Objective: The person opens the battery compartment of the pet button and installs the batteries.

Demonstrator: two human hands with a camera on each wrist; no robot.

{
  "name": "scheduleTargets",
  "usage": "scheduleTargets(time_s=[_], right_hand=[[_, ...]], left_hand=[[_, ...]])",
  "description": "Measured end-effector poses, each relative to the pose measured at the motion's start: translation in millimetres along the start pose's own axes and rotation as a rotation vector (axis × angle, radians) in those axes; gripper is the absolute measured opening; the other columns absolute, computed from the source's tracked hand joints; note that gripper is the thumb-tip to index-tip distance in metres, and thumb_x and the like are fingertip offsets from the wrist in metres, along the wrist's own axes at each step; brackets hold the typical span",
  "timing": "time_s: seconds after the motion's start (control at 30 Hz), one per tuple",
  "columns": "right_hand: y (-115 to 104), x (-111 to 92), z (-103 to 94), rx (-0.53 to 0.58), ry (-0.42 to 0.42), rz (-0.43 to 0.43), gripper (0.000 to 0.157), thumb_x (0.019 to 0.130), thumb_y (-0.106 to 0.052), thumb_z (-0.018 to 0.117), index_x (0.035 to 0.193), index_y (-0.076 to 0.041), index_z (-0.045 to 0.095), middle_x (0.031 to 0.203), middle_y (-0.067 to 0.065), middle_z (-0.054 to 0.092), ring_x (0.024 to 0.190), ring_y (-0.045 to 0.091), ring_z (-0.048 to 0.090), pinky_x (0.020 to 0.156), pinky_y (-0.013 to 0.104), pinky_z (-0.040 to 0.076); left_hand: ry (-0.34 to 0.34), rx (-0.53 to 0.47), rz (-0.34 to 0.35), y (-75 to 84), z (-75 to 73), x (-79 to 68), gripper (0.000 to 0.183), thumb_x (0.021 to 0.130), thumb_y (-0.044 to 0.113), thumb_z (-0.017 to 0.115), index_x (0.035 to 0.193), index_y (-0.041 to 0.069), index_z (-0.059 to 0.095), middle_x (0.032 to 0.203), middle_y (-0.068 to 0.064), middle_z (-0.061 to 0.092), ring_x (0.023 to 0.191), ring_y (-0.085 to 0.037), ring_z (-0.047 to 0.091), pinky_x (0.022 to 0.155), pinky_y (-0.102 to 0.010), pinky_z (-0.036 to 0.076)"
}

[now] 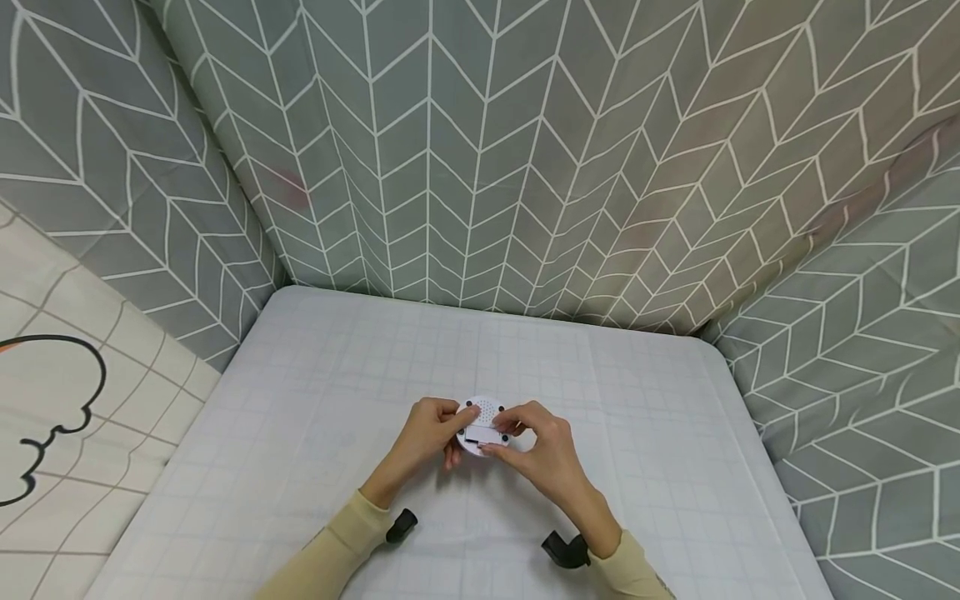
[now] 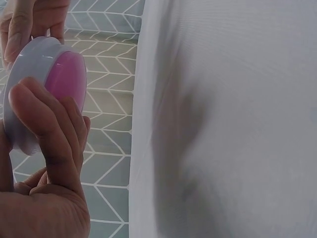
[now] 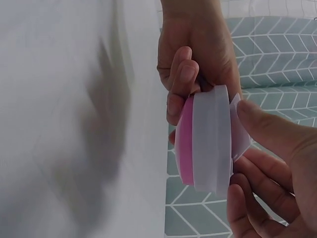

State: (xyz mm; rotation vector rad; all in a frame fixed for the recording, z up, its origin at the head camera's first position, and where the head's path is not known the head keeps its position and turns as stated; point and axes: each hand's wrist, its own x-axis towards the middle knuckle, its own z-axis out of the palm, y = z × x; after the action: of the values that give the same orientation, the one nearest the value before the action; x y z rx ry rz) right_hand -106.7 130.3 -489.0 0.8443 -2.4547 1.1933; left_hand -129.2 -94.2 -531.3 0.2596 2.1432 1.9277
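Note:
A round white sound button (image 1: pixel 487 408) is held above the table with its back up, showing speaker holes and small dark feet. Its pink top (image 2: pixel 68 77) faces down toward the cloth. My left hand (image 1: pixel 429 432) grips it from the left side, thumb on the back and fingers underneath. From the right, my right hand (image 1: pixel 546 454) pinches the white battery cover (image 3: pixel 240 129) between thumb and fingers. That cover stands tilted away from the button's back in the right wrist view, and a dark gap shows along its edge in the head view.
A white cloth covers the table (image 1: pixel 337 358), with rounded far corners. Grey chevron-patterned curtains (image 1: pixel 480 167) hang behind and on both sides. Black curved pieces (image 1: pixel 566 552) sit beside each sleeve cuff at the wrists.

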Motion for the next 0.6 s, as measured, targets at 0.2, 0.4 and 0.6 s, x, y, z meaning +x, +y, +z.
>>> scheduleTargets(time_s=[0.2, 0.4, 0.6], right_hand=[[1.9, 1.1, -0.5, 0.012, -0.010, -0.012, 0.035, 0.073, -0.020, 0.098, 0.100, -0.013, 0.077, 0.093, -0.003, 0.074, 0.084, 0.013, 0.070, 0.070, 0.032, 0.063], [1.4, 2.2, 0.8, 0.008, -0.013, 0.004, 0.032, 0.072, -0.021, 0.098, 0.097, -0.015, 0.078, 0.093, -0.004, 0.075, 0.086, 0.012, 0.069, 0.070, 0.035, 0.062], [-0.8, 2.3, 2.2, 0.004, -0.022, 0.017, 0.025, 0.074, -0.018, 0.098, 0.092, -0.015, 0.081, 0.093, -0.004, 0.073, 0.085, 0.012, 0.067, 0.068, 0.040, 0.063]], left_hand=[[0.001, 0.011, 0.002, -0.3, 0.0, -0.2, 0.047, 0.103, 0.038, 0.070, 0.073, 0.003, 0.061, 0.048, -0.007, 0.062, 0.035, -0.017, 0.058, 0.042, -0.056, 0.056], [0.004, 0.003, -0.004, 1.6, 0.1, -0.8, 0.046, 0.103, 0.038, 0.070, 0.075, 0.003, 0.064, 0.049, -0.008, 0.063, 0.035, -0.016, 0.058, 0.043, -0.057, 0.056], [0.011, 0.010, 0.005, 0.6, -1.0, -0.2, 0.046, 0.103, 0.038, 0.070, 0.074, 0.003, 0.063, 0.048, -0.008, 0.063, 0.035, -0.017, 0.058, 0.043, -0.058, 0.055]])
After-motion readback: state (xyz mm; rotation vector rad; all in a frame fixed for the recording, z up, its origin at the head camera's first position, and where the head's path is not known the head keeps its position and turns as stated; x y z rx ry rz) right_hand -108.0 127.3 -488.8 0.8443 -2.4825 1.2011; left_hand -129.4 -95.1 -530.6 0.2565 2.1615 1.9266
